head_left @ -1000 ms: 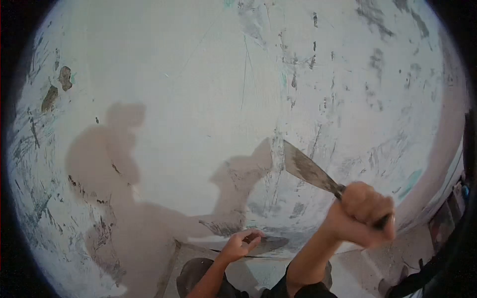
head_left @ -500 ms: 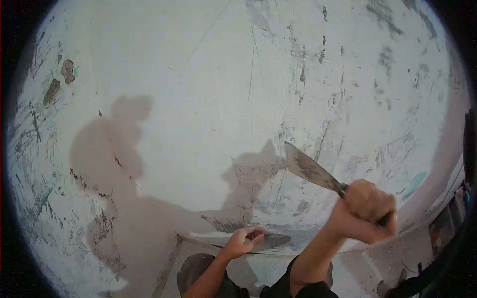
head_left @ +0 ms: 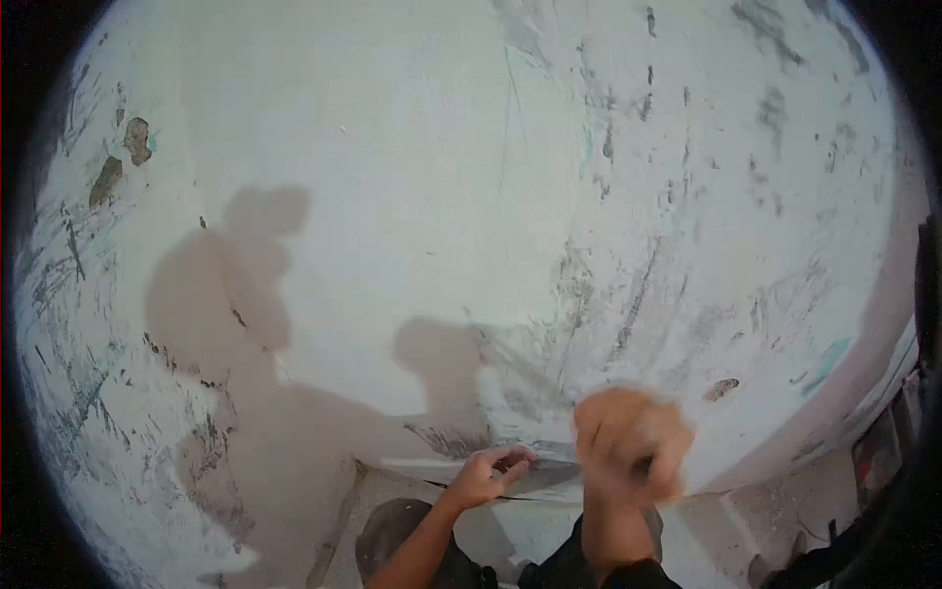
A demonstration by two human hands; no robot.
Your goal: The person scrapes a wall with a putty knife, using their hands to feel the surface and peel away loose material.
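Note:
Blurred by motion, my right hand is a fist in front of the lower wall. It is wrapped round the scraper's handle, of which only a dark bit shows; the blade cannot be made out clearly. Lower left of it, my left hand is loosely curled near the wall's foot, with a gap between thumb and fingers and no object visible in it. A dark grey patch lies just beside its fingertips. The whitish wall carries dark scratches, smears and chipped spots.
Shadows of a head and arms fall on the wall. Below are my knee and the dusty floor. At the right edge stand dark objects, with a shoe at the bottom right.
My right hand has moved left and down, and the scraper's blade no longer shows clearly. A chipped spot on the wall is uncovered. My left hand has barely moved.

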